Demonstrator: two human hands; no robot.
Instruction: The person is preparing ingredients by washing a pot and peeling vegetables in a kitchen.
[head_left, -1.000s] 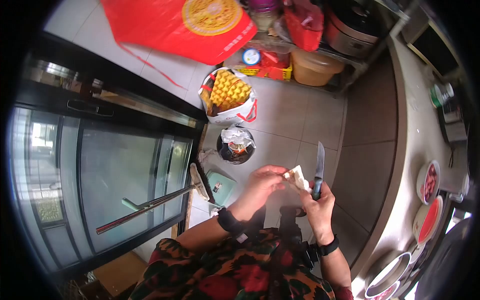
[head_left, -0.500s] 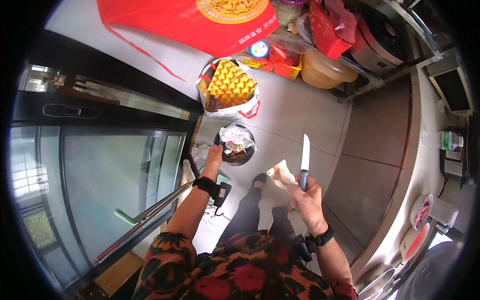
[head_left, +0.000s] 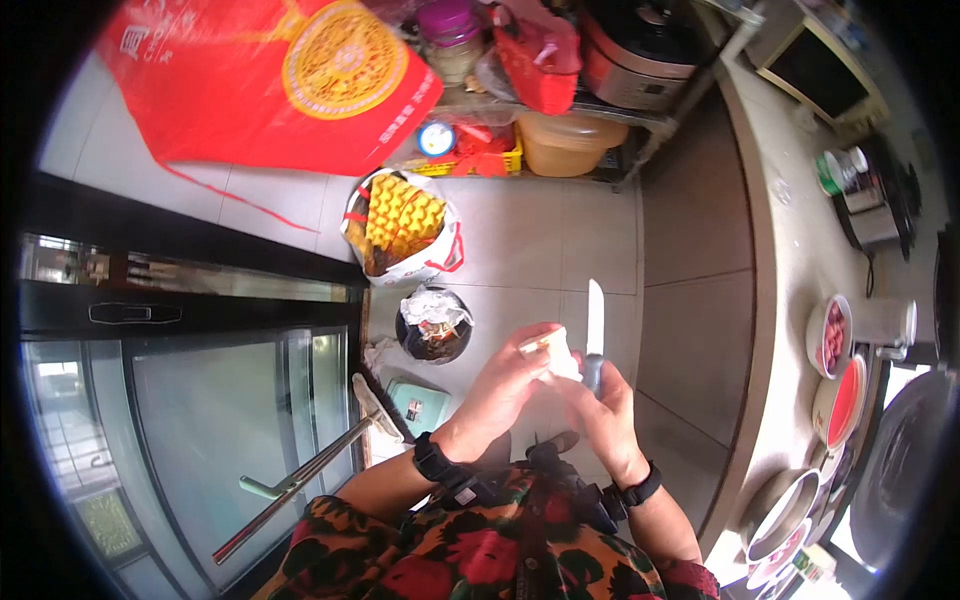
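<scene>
My right hand point(head_left: 608, 412) is closed round the grey handle of a knife point(head_left: 596, 318), its blade pointing away from me. Between my two hands is a pale, whitish piece point(head_left: 562, 358), perhaps food, whose kind I cannot make out. The fingers of my left hand point(head_left: 500, 388) are wrapped about its left side, and my right fingertips are close against its lower edge. Beyond my left hand, on the floor, stands a dark round bin point(head_left: 445, 348) with crumpled whitish plastic and scraps in it.
A white bag point(head_left: 410, 268) with yellow egg trays stands behind the bin. At left are a glass door point(head_left: 220, 400), a broom point(head_left: 375, 408) and a green dustpan point(head_left: 418, 402). Bowls point(head_left: 830, 335) and pans line the counter point(head_left: 765, 330) at right. A red bag point(head_left: 240, 100) lies at the back.
My left hand has come from beside the bin to the pale piece and grips it. My right hand still holds the knife. The view has swung to the right.
</scene>
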